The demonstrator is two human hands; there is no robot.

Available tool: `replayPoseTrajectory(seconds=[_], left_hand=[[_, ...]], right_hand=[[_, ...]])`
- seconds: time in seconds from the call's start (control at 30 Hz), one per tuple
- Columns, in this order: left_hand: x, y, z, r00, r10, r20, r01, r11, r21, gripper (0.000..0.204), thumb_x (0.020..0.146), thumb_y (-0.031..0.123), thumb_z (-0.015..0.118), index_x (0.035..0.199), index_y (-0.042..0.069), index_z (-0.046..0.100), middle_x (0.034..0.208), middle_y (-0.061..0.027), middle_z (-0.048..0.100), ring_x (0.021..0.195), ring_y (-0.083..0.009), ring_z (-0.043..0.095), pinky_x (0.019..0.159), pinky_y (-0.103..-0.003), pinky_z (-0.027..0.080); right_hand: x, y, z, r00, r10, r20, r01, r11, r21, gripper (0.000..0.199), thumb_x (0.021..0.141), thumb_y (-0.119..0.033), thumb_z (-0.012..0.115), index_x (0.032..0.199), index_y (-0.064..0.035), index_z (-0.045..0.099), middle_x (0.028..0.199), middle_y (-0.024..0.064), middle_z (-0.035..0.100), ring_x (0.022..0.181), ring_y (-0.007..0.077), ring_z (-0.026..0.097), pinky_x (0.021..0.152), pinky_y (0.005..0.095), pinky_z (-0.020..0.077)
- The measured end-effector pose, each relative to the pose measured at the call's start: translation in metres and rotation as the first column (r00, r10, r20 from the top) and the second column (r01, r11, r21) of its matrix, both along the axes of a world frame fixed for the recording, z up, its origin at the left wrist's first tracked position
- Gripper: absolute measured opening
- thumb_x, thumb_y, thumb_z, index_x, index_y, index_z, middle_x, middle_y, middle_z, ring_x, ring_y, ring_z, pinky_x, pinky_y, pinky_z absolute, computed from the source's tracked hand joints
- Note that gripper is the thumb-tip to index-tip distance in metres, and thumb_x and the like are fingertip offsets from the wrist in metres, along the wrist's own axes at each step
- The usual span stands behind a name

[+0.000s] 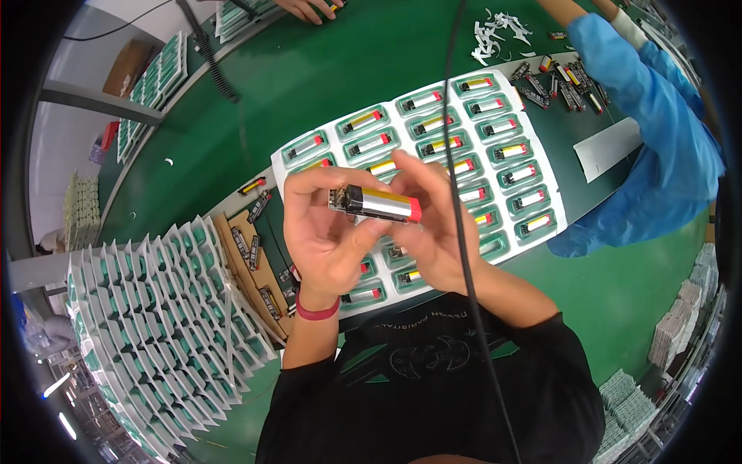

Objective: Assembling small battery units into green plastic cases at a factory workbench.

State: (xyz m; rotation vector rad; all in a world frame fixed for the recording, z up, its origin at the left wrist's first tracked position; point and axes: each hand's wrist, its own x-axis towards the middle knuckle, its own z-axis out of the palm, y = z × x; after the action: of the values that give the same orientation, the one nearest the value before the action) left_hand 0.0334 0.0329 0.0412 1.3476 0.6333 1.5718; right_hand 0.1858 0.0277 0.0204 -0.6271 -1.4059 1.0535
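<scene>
A small battery unit (pixel 390 205) with a silver and yellow body, a red end and a black end with bare electronic parts is held level in front of me. My left hand (pixel 313 240), with a red band at the wrist, grips it by the black end between thumb and fingers. My right hand (pixel 437 232) has its fingers closed at the red end. Under both hands lies a white tray (pixel 495 247) with green-looking pockets, most of them holding similar units. The hands hide part of its left and middle pockets.
Stacked trays (pixel 154 325) stand at left, beside a brown cardboard strip (pixel 243 271) with loose units. More loose units (pixel 572 85) lie at the far right, near a co-worker's blue sleeve (pixel 649 147). White scraps (pixel 498 35) lie beyond the tray. A black cable (pixel 456 155) hangs across the view.
</scene>
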Motion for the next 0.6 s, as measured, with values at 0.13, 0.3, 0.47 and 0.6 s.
replayPoseTrajectory(seconds=[0.13, 0.3, 0.47, 0.6], left_hand=[[-0.014, -0.014, 0.008, 0.964, 0.184, -0.193, -0.168, 0.981, 0.095, 0.049, 0.076, -0.007, 0.074, 0.12, -0.006, 0.054, 0.11, -0.0183, 0.065, 0.102, -0.0218, 0.063, 0.088, -0.034, 0.05], [-0.029, -0.026, 0.023, 0.871, 0.275, -0.408, -0.202, 0.956, 0.214, 0.048, 0.072, -0.007, 0.076, 0.118, -0.009, 0.065, 0.108, -0.0202, 0.07, 0.098, -0.0241, 0.068, 0.084, -0.031, 0.055], [-0.032, -0.031, 0.032, 0.817, 0.298, -0.495, -0.213, 0.952, 0.221, 0.042, 0.071, -0.011, 0.072, 0.112, -0.009, 0.068, 0.102, -0.0201, 0.072, 0.094, -0.0235, 0.071, 0.083, -0.03, 0.056], [-0.029, -0.037, 0.024, 0.85, 0.309, -0.427, -0.281, 0.951, 0.13, 0.038, 0.07, -0.015, 0.069, 0.107, -0.008, 0.07, 0.102, -0.0212, 0.072, 0.091, -0.0236, 0.072, 0.08, -0.029, 0.057]], right_hand=[[0.0, 0.0, 0.019, 0.988, -0.099, 0.117, 0.098, 0.995, 0.014, 0.035, 0.086, -0.012, 0.074, 0.118, 0.0002, 0.066, 0.083, 0.007, 0.058, 0.071, 0.015, 0.055, 0.061, 0.0276, 0.0455], [0.014, 0.003, 0.029, 0.972, -0.067, 0.227, 0.047, 0.994, 0.095, 0.034, 0.082, -0.011, 0.078, 0.113, -0.0003, 0.069, 0.079, 0.0068, 0.059, 0.064, 0.0147, 0.055, 0.056, 0.0279, 0.0443], [0.018, 0.002, 0.034, 0.95, -0.077, 0.304, 0.036, 0.99, 0.136, 0.037, 0.082, -0.011, 0.078, 0.116, -0.0023, 0.069, 0.079, 0.0058, 0.057, 0.065, 0.0142, 0.056, 0.055, 0.0274, 0.0443], [0.018, 0.001, 0.034, 0.941, -0.072, 0.331, 0.018, 0.986, 0.164, 0.04, 0.083, -0.009, 0.076, 0.12, -0.0016, 0.067, 0.082, 0.0064, 0.059, 0.068, 0.0147, 0.057, 0.058, 0.0273, 0.0465]])
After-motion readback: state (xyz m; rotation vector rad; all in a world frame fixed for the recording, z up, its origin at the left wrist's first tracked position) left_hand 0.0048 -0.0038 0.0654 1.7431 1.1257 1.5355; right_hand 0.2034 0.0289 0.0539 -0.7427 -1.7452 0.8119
